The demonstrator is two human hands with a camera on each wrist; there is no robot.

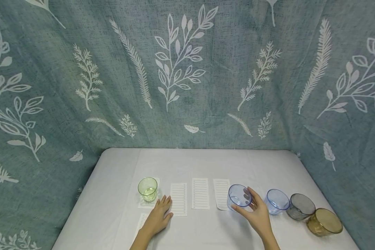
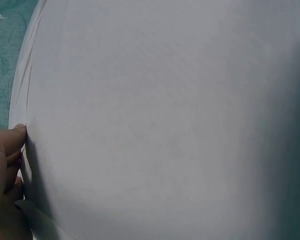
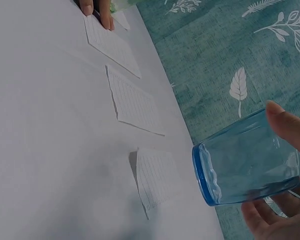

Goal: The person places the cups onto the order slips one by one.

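Observation:
My right hand [image 1: 257,213] grips a clear blue glass [image 1: 237,199] between thumb and fingers, beside a lined paper slip [image 1: 222,190]. In the right wrist view, the same blue glass [image 3: 240,162] appears off the white surface, with its thick base toward the slips. My left hand [image 1: 157,216] rests palm down with fingers spread, near the edge of another lined slip [image 1: 178,199]. Just beyond its fingertips, a green glass [image 1: 149,195] stands on a paper slip. Only part of the left hand [image 2: 7,175] shows in the left wrist view.
On the right stand a second blue glass [image 1: 276,203], a grey glass [image 1: 301,207] and an amber glass [image 1: 324,223], close together. One lined slip [image 1: 200,193] lies mid-table; another [image 1: 141,222] is partly covered by the left forearm. A leaf-patterned curtain [image 1: 187,86] borders the white table [image 1: 118,184].

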